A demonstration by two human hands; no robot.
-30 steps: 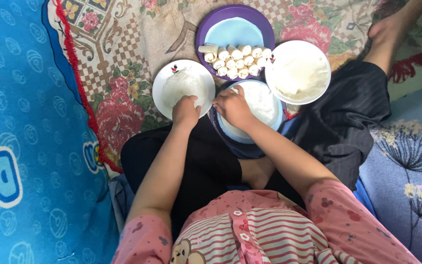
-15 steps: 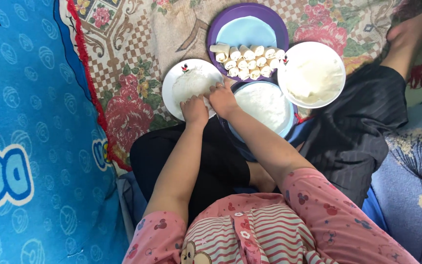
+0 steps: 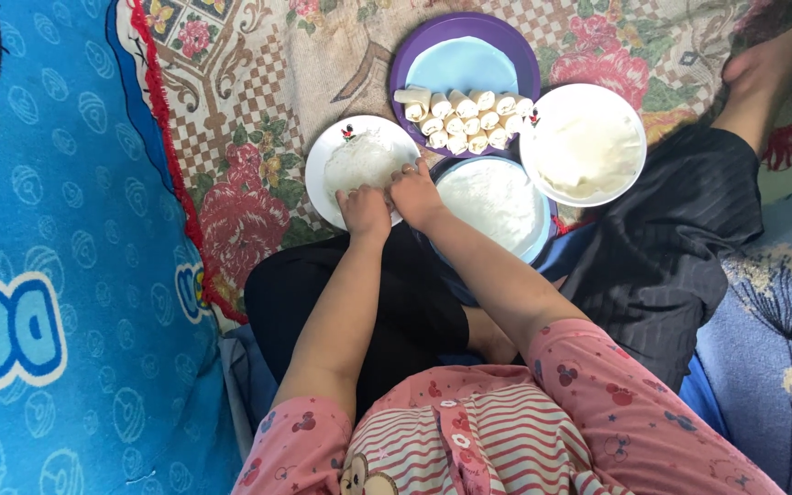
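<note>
in the head view we see both hands at the middle of the frame, side by side on the lower edge of a white plate (image 3: 323,170). the left hand (image 3: 365,210) has its fingers curled down onto the thin white sheet (image 3: 359,162) that lies on that plate, pressing its near edge. the right hand (image 3: 417,194) is just beside it, fingertips pinching the same edge of the sheet; how tight the pinch is we cannot tell. right of the hands, touching the plate, sits a blue dish (image 3: 543,240) with a pale round sheet on it. above it, at the top centre, a purple plate (image 3: 405,69) holds a row of white rolls (image 3: 463,119). at the upper right a white bowl (image 3: 535,137) holds cream filling. all rest on a floral rug (image 3: 258,82); a blue blanket (image 3: 57,247) fills the left side.
</note>
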